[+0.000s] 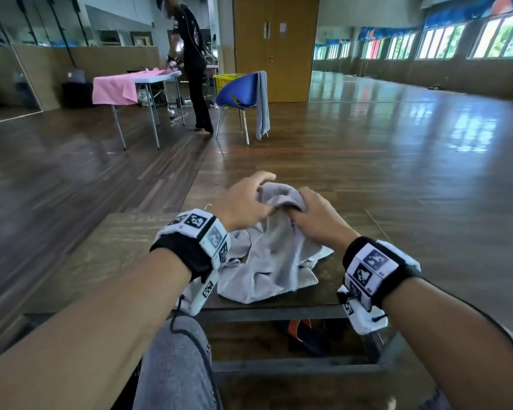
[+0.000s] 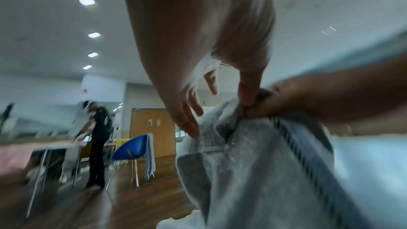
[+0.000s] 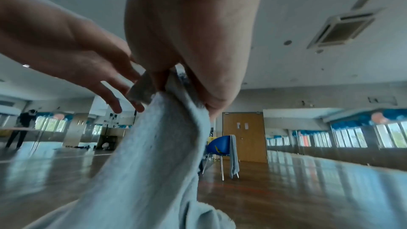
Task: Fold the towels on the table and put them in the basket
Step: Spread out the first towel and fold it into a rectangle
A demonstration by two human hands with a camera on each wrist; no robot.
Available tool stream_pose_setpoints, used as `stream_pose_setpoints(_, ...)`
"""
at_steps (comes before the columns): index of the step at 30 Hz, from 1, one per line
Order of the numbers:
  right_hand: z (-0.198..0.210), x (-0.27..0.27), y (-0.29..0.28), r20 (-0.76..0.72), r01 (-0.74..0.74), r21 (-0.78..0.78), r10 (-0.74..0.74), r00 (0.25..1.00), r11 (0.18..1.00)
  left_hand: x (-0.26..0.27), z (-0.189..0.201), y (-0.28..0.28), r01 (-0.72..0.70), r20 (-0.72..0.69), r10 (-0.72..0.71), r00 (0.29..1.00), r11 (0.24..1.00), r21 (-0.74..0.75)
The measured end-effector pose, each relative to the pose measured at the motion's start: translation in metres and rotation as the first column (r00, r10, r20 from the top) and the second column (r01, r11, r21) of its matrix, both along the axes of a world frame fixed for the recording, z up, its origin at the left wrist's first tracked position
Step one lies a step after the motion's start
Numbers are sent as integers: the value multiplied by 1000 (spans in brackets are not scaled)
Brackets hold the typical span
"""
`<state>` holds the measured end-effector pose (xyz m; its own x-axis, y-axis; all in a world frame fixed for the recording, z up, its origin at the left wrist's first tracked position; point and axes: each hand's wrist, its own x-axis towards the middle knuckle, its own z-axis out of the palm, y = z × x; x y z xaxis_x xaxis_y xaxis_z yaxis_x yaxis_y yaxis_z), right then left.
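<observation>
A crumpled grey towel [image 1: 276, 255] hangs from both hands above a low wooden table [image 1: 125, 247], and its lower part lies bunched on the tabletop. My right hand [image 1: 314, 214] grips the raised top of the towel in a fist. My left hand [image 1: 243, 202] is right beside it. In the left wrist view its thumb [image 2: 250, 90] pinches the towel [image 2: 253, 163] against my right hand [image 2: 308, 100], and the other fingers are spread. The right wrist view shows the towel [image 3: 154, 145] draped down from my right hand [image 3: 198, 41].
Far ahead stands a blue chair [image 1: 237, 93] with another grey towel [image 1: 262, 105] over its back. Behind it is a yellow basket [image 1: 227, 81]. A person [image 1: 194, 63] works at a table under a pink cloth [image 1: 113, 87]. Dark items [image 1: 305, 335] lie under my table.
</observation>
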<state>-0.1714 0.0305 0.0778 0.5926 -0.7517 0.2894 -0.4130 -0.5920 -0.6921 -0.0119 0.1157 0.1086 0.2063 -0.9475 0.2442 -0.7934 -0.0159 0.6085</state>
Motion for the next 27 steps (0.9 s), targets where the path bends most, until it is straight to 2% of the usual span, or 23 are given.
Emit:
stream_pose_setpoints(3, 13, -5, 4, -57, -73, -98, 68, 996, 992, -6, -8, 4, 92, 149, -85, 985, 995, -38)
stream_pose_setpoints(6, 20, -12, 3, -86, -99, -165, 86, 993, 981, -14, -7, 4, 14, 274, 25, 961, 990, -141)
stream_pose_setpoints(10, 20, -24, -4, -140, -90, -202, 62, 988, 975, -19, 5, 9, -40, 184, 80, 980, 977, -209)
stream_pose_setpoints(14, 14, -51, -26, -206, -23, -195, -18, 978, 981, -9, 19, 8, -290, 102, 330, 939, 913, -287)
stream_pose_setpoints(16, 10, -66, -37, -159, 15, -194, -46, 986, 981, -1, 22, 7, -357, 136, 399, 907, 899, -254)
stream_pose_setpoints(20, 9, -81, -47, 17, 107, -216, -106, 994, 971, 5, 21, 9, -249, 151, 294, 944, 933, -259)
stream_pose_setpoints(24, 14, -83, -50, 243, 222, -265, -158, 957, 938, 2, 19, 16, -178, 185, 271, 945, 896, -407)
stream_pose_setpoints(27, 16, -83, -51, 246, 200, -286, -130, 961, 937, -3, 16, 22, -131, 146, 226, 963, 866, -482)
